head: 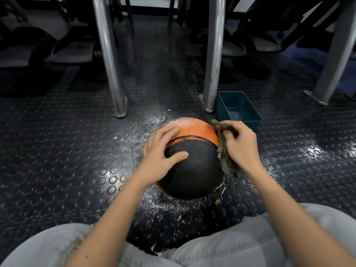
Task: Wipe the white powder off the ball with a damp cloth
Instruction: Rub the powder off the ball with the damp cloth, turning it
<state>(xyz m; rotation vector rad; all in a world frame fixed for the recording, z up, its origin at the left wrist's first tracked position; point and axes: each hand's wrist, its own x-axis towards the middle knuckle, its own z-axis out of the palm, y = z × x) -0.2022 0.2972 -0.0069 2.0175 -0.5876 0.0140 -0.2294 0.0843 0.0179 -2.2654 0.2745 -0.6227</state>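
Observation:
An orange and black ball [192, 164] sits on the dark studded floor in front of my knees. White powder shows on its far orange top. My left hand [163, 149] rests on the ball's left side with fingers spread and the thumb on the black panel. My right hand [240, 145] grips a grey-brown damp cloth [224, 157] and presses it against the ball's right side. Part of the cloth hangs down below my hand.
A dark blue plastic tub [238, 110] holding a little water stands just behind the ball on the right. Two metal legs [110, 60] [212, 60] rise behind the ball. White powder [134, 135] is scattered on the floor around the ball. My knees fill the bottom edge.

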